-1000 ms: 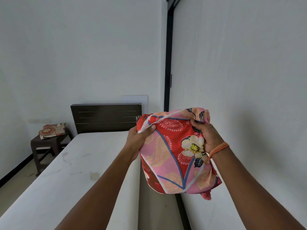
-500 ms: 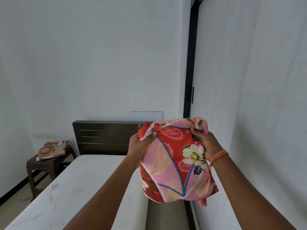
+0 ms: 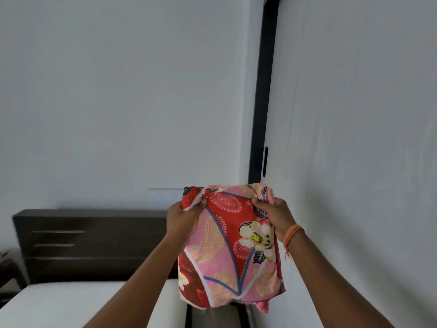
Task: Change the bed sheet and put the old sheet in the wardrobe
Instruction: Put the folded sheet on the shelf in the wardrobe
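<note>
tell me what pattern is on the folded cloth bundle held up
Red and pink paisley with cream flowers, head view: folded cloth bundle.

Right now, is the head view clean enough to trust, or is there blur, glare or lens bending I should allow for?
Head view: light is soft and even, with no glare. The folded floral sheet and both hands, left hand and right hand, are fairly sharp. The headboard edge at far left is smeared. The wide lens makes the black door frame lean.

Bare forearms, no sleeves; orange thread band on right wrist.
</note>
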The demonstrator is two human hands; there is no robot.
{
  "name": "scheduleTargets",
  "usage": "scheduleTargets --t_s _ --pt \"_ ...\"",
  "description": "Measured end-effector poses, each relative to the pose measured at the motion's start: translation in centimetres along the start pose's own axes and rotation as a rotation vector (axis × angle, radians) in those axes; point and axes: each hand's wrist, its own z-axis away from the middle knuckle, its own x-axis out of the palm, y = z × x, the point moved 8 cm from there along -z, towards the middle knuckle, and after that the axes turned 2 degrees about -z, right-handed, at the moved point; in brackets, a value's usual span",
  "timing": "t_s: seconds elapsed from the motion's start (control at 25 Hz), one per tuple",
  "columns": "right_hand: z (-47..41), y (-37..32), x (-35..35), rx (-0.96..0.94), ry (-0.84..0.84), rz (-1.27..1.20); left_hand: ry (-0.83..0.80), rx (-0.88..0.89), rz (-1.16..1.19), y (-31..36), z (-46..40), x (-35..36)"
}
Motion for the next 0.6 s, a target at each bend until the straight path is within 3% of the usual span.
scheduleTargets --t_s 0.4,0.48,0.6 --pt "-30.5 3.8 -3.2 -0.051 0.2 0.617 0.06 0.047 -0.253 -2.9 -27.6 10.7" --pt "-36.4 4.4 -3.9 -0.092 0.199 0.953 0.077 0.032 -0.277 -3.9 -32.2 12.8" --pt "-44.3 6.1 -3.9 -0.17 0.062 1.756 0.124 -0.015 -0.307 -4.8 -38.8 15.7"
